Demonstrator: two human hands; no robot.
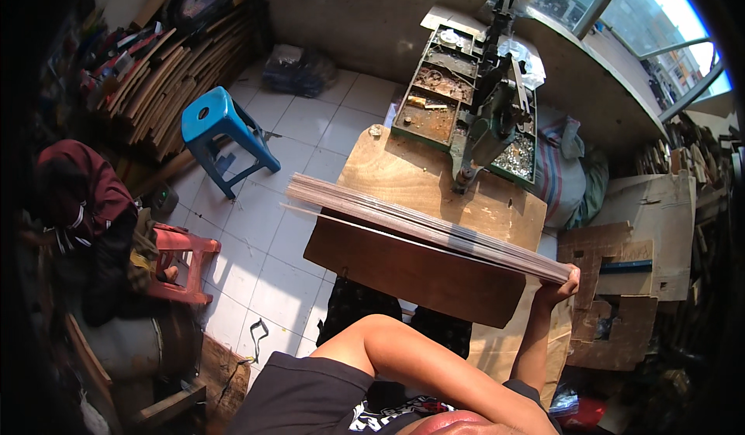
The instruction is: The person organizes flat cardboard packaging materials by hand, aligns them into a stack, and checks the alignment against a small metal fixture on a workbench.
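Wooden worktable (403, 179) fills the centre; green press machine (485, 124) with its parts trays sits at the far edge. Bare tile floor (264, 233) to the left, with a blue stool (221, 128) and a red stool (182, 260) — cardboard piles (636, 280) crowd the right. Stack of thin sheets (419, 229) lies slanted over the table's near edge. Right hand (560, 286) grips its near end, fingers curled around it — left hand hidden, can't tell.

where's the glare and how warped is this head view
Head view: the window at top right is blown out; sun lights the tiled floor; the stack of thin sheets bows with fisheye bending; black vignette rings the frame.
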